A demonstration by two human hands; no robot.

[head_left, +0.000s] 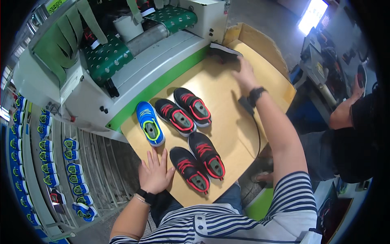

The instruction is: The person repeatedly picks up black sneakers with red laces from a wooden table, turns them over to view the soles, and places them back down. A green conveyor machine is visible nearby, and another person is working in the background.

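My left hand lies with fingers spread on the tan board, its fingertips just below the heel of a blue sneaker with yellow-green trim. At the far end of the board my right hand grips one end of a dark sneaker, which is tipped so its pale sole edge shows. Between my hands are several black sneakers with red laces and lining: a pair in the middle and another pair nearer me. Grey-green lasts or inserts fill their openings.
Beyond the board stands a machine with a green dotted conveyor belt and hanging strips. A black corded object lies beside my right wrist. Racks of blue sneakers stand left. At right, another person's arm holds a shoe.
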